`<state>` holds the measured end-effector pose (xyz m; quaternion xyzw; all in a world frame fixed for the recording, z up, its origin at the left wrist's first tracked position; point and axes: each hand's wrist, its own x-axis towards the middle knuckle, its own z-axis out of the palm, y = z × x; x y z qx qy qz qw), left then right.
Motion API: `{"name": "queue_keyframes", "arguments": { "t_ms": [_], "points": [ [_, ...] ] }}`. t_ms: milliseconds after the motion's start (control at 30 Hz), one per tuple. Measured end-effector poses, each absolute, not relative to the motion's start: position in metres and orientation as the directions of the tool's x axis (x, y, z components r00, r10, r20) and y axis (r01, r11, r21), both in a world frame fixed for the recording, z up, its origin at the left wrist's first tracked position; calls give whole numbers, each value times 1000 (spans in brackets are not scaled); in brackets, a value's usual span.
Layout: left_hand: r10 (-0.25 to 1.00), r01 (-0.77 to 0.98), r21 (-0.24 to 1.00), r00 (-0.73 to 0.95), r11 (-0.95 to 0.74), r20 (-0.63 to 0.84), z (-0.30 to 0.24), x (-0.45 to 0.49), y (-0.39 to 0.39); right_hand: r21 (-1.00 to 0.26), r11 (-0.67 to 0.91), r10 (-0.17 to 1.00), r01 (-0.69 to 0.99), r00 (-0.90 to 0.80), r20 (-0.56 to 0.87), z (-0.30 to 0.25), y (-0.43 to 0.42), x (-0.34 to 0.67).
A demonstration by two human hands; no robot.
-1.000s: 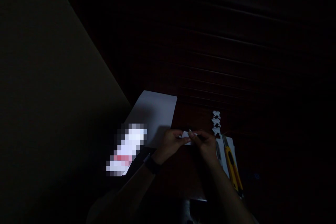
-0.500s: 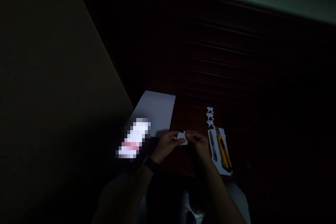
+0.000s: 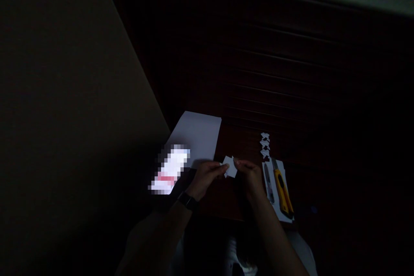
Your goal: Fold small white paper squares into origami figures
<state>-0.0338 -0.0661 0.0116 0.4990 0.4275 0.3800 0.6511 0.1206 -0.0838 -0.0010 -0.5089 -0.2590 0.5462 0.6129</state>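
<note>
A small folded piece of white paper (image 3: 230, 167) is held up between my two hands over the dark table. My left hand (image 3: 207, 177), with a dark watch on its wrist, pinches the paper's left side with the thumb on top. At the upper right corner, my right hand (image 3: 250, 176) has its thumb and finger closed on the paper's edge. Fine details of the folds are lost in the dim light.
Several small folded paper shapes (image 3: 265, 144) stand in a column at the right. Below them a yellow utility knife (image 3: 283, 192) and a pen (image 3: 268, 183) lie on white paper slips (image 3: 280, 214). At left a lit, blurred screen (image 3: 170, 171) overlaps a white sheet (image 3: 202, 131).
More of the folded paper shows between my hands, as my right hand has shifted toward its upper right corner. The whole view has moved slightly, with things now further right.
</note>
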Motion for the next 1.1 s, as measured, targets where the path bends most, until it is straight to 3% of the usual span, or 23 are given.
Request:
{"name": "queue_keyframes", "arguments": {
  "t_ms": [167, 300, 467, 600, 767, 900, 1100],
  "points": [
    [951, -149, 961, 241, 232, -193, 9, -25, -32, -991, 2, 958, -133, 284, -36, 10, -56, 139],
    [951, -166, 957, 241, 237, -194, 9, -19, -10, -1000, 25, 998, -6, 64, 25, 17, -48, 154],
    [895, -148, 943, 387, 297, -221, 10, -22, -7, -985, 106, 989, 134, -118, 90, 16, -50, 159],
    [850, -71, 939, 453, 335, -269, 11, -23, -9, -987, 97, 985, 130, -158, 76, 14, -46, 160],
    [824, -122, 900, 467, 418, -319, 10, -17, -4, -992, 68, 987, 106, -153, 52, 13, -37, 165],
    [820, -165, 896, 495, 413, -287, 10, -11, 3, -994, 44, 985, 105, -171, 26, 14, -35, 168],
    [827, -92, 924, 485, 373, -285, 8, -1, 9, -990, 36, 984, 135, -179, 11, 12, -35, 169]
  ]
}}
